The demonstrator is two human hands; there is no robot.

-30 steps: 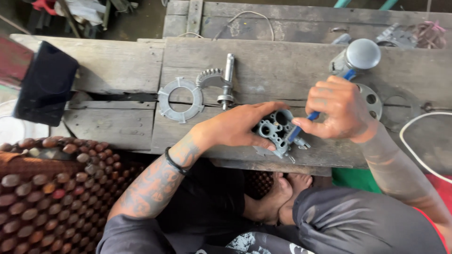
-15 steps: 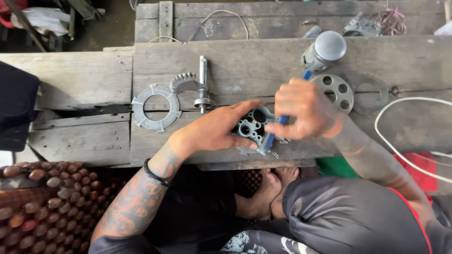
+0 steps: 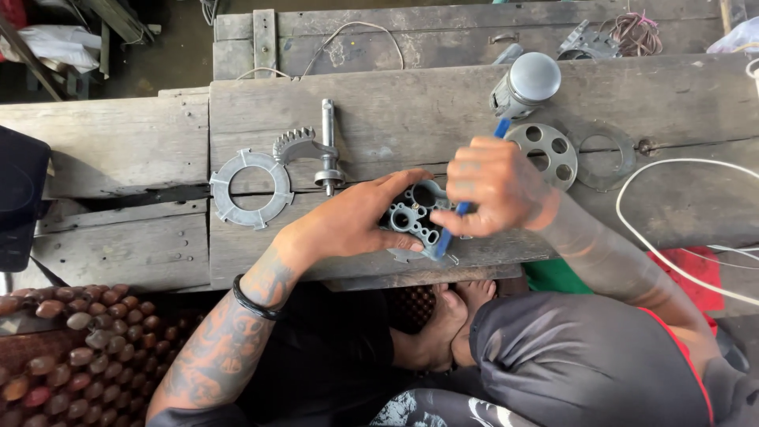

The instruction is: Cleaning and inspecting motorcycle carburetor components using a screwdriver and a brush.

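Spanning the whole middle of the view, the weathered plank workbench (image 3: 411, 119) carries everything else. At the near left lies a beaded seat mat (image 3: 71, 348) of brown wooden beads, and a white cable (image 3: 672, 253) loops over the right end of the bench above a red patch of cloth. On the planks to the left sits a flat metal ring plate (image 3: 251, 188), with a toothed sector gear on a shaft (image 3: 324, 150) just beside it on the right. Farther right a grey cylindrical canister (image 3: 526, 83) lies near the far edge, and a perforated round disc (image 3: 547, 154) rests beside a thin gasket ring (image 3: 605, 154).

Near the bench's front edge, the left hand (image 3: 356, 221) wraps its fingers around the left side of a small cast metal housing with several bores (image 3: 411, 217) — holding it down on the wood. The right hand (image 3: 490, 190) is closed around a blue-handled tool (image 3: 455, 225), whose shaft crosses the housing's right side; this hand hides part of the housing and part of the disc.

Against half a second ago, the view has shifted so the bench parts sit more to the right — the hands, housing and tool keep the same grip and place.
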